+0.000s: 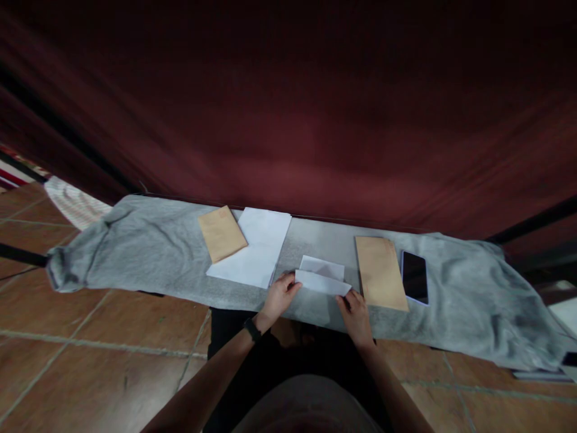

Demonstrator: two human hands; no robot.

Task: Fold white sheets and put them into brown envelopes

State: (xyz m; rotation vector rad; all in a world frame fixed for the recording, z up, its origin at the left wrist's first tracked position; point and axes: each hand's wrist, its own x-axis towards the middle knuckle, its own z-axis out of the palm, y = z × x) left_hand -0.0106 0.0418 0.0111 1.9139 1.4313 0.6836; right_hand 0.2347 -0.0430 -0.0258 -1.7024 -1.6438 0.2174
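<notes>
A folded white paper sheet (322, 284) sits just above the grey cloth (157, 255), in front of the person, between the white paper stack (261, 240) and the larger brown kraft envelope (382, 275). The left hand (280, 294) pinches its left end between thumb and fingers, and the right hand (356, 314) grasps the lower right corner the same way; how hard either one presses I cannot tell. The sheet should weigh next to nothing and bend easily, though a folded edge probably makes it a little stiffer along its length. It looks dry and smooth, so it may slide if held too loosely, while a hard squeeze could crease or dent it. The two ends seem the best places to take hold, with flat fingertips, keeping the panels level. As for writing, faint marks show near the top of the larger envelope and on the smaller kraft envelope (222, 233), which lies partly over the stack (both too small and blurred to read). The smartphone (415, 278), beside the larger envelope, has a dark screen and no visible logo, and the dark wristband (252, 329) on the left wrist shows no legible brand.
</notes>
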